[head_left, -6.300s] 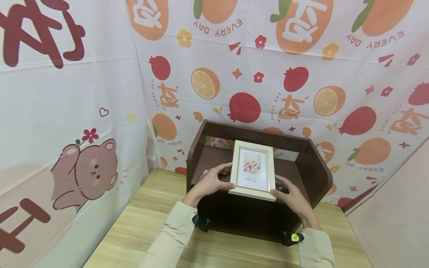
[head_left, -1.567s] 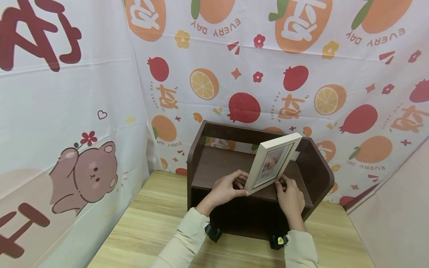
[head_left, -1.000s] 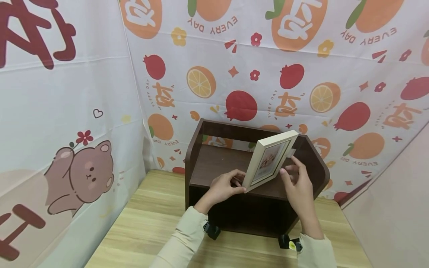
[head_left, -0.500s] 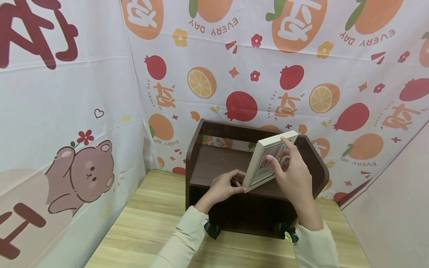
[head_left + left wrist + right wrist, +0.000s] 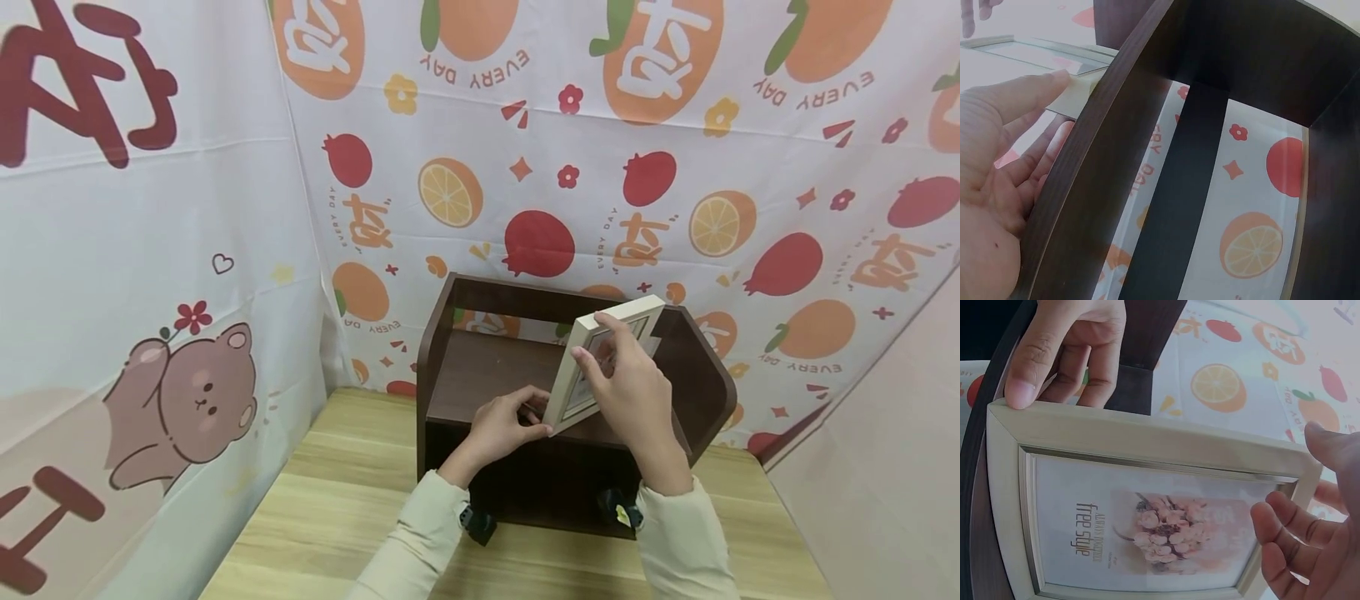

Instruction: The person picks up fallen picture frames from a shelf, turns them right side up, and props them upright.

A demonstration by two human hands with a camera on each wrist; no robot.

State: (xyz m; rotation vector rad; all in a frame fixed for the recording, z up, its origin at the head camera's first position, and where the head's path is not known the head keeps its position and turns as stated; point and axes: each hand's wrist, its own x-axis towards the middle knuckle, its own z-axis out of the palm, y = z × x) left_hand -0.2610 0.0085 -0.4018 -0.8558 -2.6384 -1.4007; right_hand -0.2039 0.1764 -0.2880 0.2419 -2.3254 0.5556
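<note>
1. Right hand [image 5: 626,392] up at the cream picture frame [image 5: 581,387], curved fingers [image 5: 1282,540] spread across the front glass, thumb [image 5: 1329,440] hooked over the frame's upper edge; loosely gripping, not clenched.
2. Left hand [image 5: 506,421] low at the frame's bottom corner, thumb [image 5: 1029,362] pressed on the rim and fingers curled behind it, pinching that corner; seen from the left wrist, a relaxed palm [image 5: 997,187] lying beside the shelf's curved side panel.
3. Frame standing on its lower edge on the top board of a dark brown shelf unit [image 5: 480,367], tilted and turned at an angle, held between both hands.
4. Print under the right fingers: a pale pink bouquet [image 5: 1166,534] with "free style" in dark script beside it; smaller lettering nearby too tiny to read.
5. Frame: rectangular, smooth cream moulding with a thin silvery inner lip, glossy glazing.
6. Shelf unit: dark wood-grain board, matte, rounded side panels, open back; a second compartment below the hands.
7. Beneath the wrists, a light wooden tabletop [image 5: 337,500] with visible plank grain.
8. Behind the fingertips, a white fabric backdrop [image 5: 525,150] printed with orange slices, red pomegranates and small flowers, the words "EVERY DAY" upside down; to the left of the left hand, a brown cartoon bear [image 5: 187,400] holding a red flower.
9. Cream sleeves [image 5: 686,542] on both forearms, black wrist-mounted devices at the cuffs.
</note>
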